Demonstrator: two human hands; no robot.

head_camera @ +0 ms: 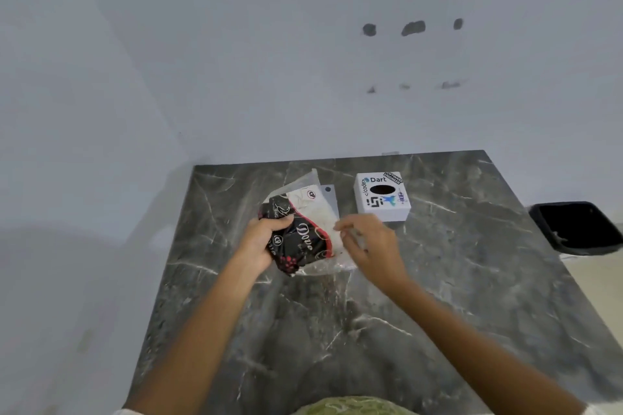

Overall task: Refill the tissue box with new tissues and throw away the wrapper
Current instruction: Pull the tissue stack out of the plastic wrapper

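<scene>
Gripping tissue pack (300,236) in my left hand (261,242), right hand (367,246) fingers pinching wrapper edge. Wrapper not off; tissue box (382,197) unfilled, bin (578,229) waiting.

Home room, marble table (472,280), plain wall (236,44)

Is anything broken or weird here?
Nothing is spilled or broken. The only oddity is three dark marks on the wall above the table. The tissue pack looks crumpled, but only because the left hand squeezes it.
</scene>
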